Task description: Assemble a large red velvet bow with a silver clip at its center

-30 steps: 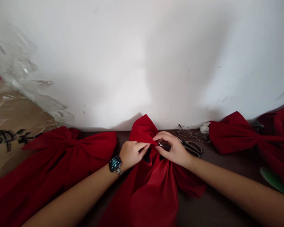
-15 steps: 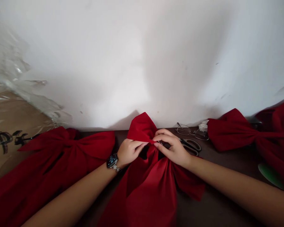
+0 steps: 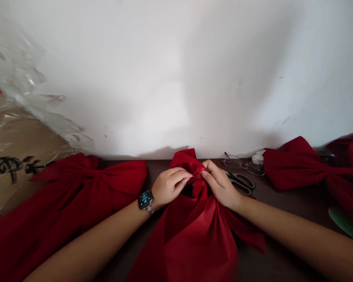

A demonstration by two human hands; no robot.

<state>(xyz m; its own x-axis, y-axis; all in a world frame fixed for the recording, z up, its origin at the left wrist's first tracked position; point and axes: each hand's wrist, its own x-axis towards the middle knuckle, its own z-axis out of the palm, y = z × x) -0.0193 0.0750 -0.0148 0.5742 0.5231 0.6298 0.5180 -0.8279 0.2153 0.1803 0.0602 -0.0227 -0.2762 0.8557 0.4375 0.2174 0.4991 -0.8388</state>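
A large red fabric bow [image 3: 200, 235] lies in front of me, its long tails spreading toward the near edge of the view. My left hand [image 3: 172, 185], with a watch [image 3: 145, 199] on the wrist, pinches the cloth at the gathered middle from the left. From the right, my right hand [image 3: 219, 183] grips the same gathered part between thumb and fingers. The fingertips of both hands nearly meet at the centre. Whether a small thing such as a pin or thread is between them I cannot make out.
Scissors [image 3: 241, 183] and eyeglasses [image 3: 244, 164] lie beyond my right hand on the dark table [image 3: 285, 213]. Another red bow [image 3: 85, 176] lies at left, and more [image 3: 294, 164] at right. A plastic-wrapped cardboard box [image 3: 26, 137] stands far left, and a white wall rises behind.
The upper loop of the bow has folded down and lies lower. My left fingers have shifted onto the top of the gather, and my right fingers have closed around its right side.
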